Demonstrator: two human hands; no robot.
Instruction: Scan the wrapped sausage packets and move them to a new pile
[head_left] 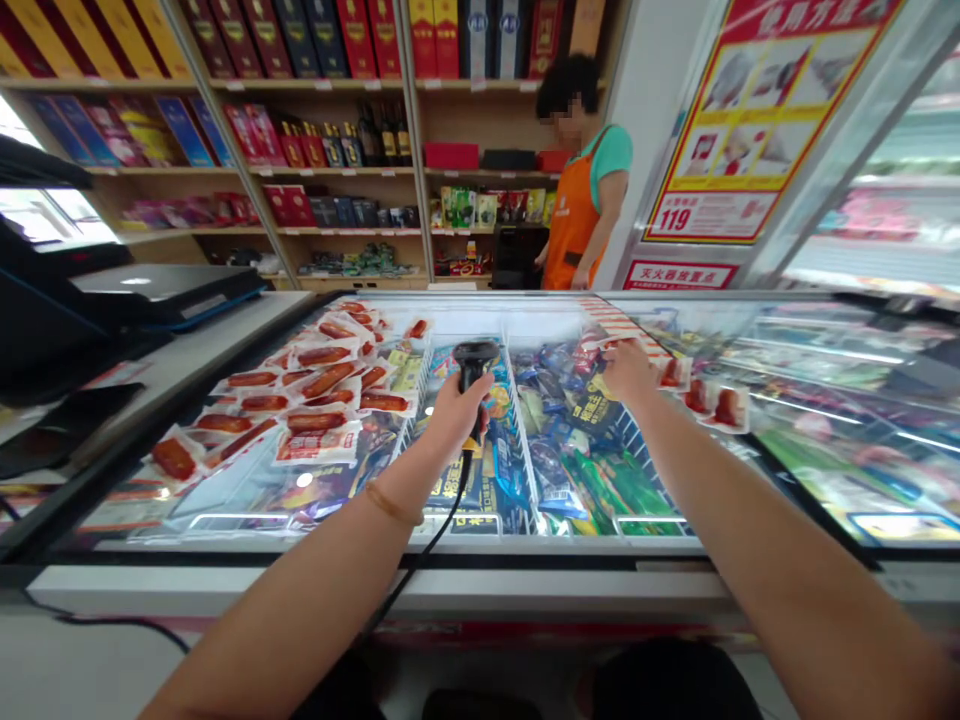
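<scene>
My left hand (457, 405) is wrapped around the handle of a black barcode scanner (475, 354), its cable trailing down toward me. The scanner's head is above the glass top of a chest freezer (525, 550). Farther right, my right hand (628, 372) has its fingers closed at a small red-and-white packet (594, 345), partly hidden and blurred. Many clear-packed sausages (322, 385) lie spread over the glass on the left. Several more small meat packs (726, 408) rest just right of my right hand.
Under the glass, wire baskets (529, 470) hold colourful frozen packs. A black counter scale (172, 295) stands at left. Behind the freezer, a person in an orange apron (574, 230) stands near shelves of boxes and bottles (337, 145). A second freezer section (862, 420) extends right.
</scene>
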